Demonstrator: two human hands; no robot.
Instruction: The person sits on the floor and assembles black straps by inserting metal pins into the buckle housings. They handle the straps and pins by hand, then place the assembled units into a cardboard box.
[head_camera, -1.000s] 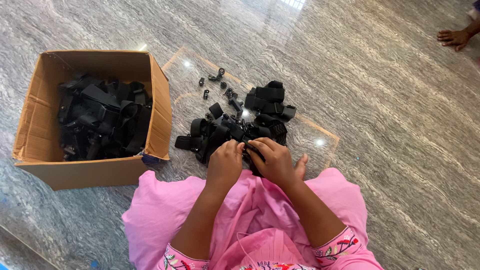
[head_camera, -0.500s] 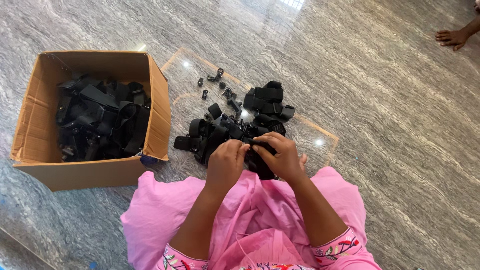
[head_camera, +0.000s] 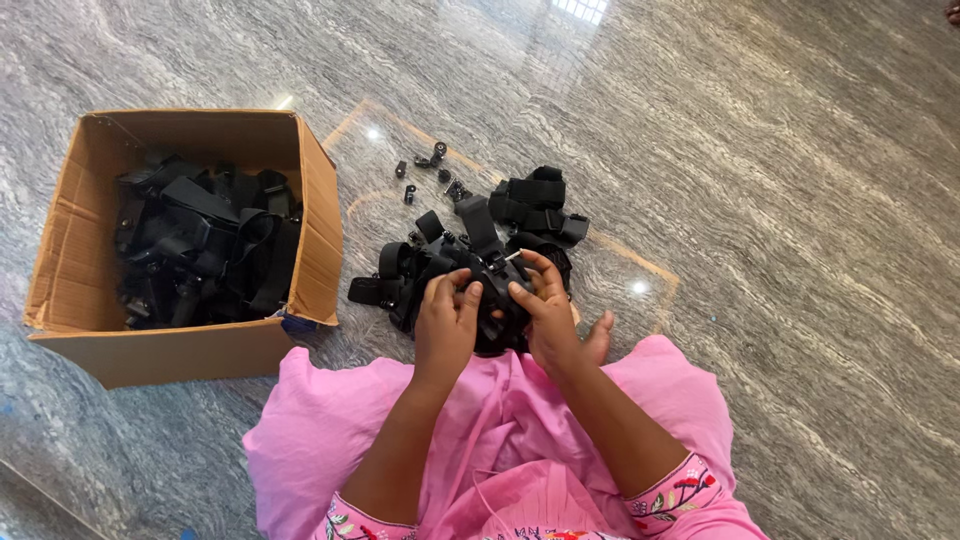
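A pile of black straps with buckles (head_camera: 520, 215) lies on the grey marble floor in front of me. Both hands work on one black strap piece (head_camera: 487, 262) at the near edge of the pile. My left hand (head_camera: 447, 320) pinches it from the left with its fingertips. My right hand (head_camera: 548, 312) grips it from the right, thumb and fingers closed over a buckle. My pink garment (head_camera: 520, 430) covers my lap just below the hands.
An open cardboard box (head_camera: 315, 215) packed with more black straps (head_camera: 205, 245) stands at my left. Several small loose black clips (head_camera: 430, 170) lie on the floor beyond the pile. A person's foot shows at the top right corner.
Both hands have lifted the strap piece slightly and shifted their fingers on it. The view has tilted a little; the pile and box have stayed put.
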